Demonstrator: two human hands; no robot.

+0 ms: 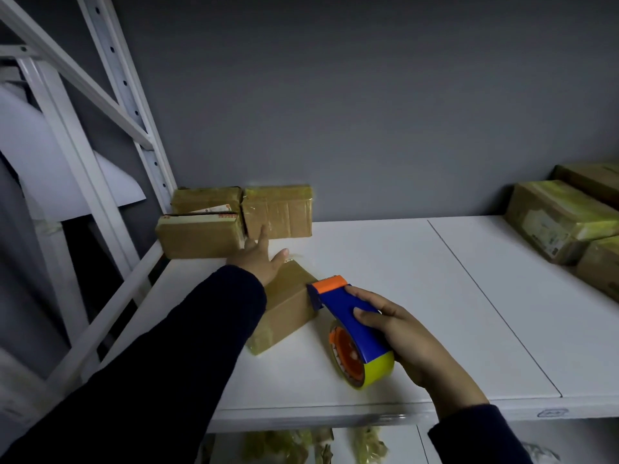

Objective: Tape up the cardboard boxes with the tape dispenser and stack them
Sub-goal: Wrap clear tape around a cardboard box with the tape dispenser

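Observation:
A small taped cardboard box lies on the white shelf, partly hidden under my left forearm. My left hand stretches past its far end with straight fingers, reaching toward the boxes at the back left and holding nothing. My right hand grips the blue and orange tape dispenser with its yellowish tape roll. The dispenser's orange cutter end sits against the near box's right edge.
Three taped boxes stand against the grey wall at the back left: two stacked, one beside them. More boxes are piled at the far right. A white rack upright rises at left. Wrapped packages lie on the shelf below.

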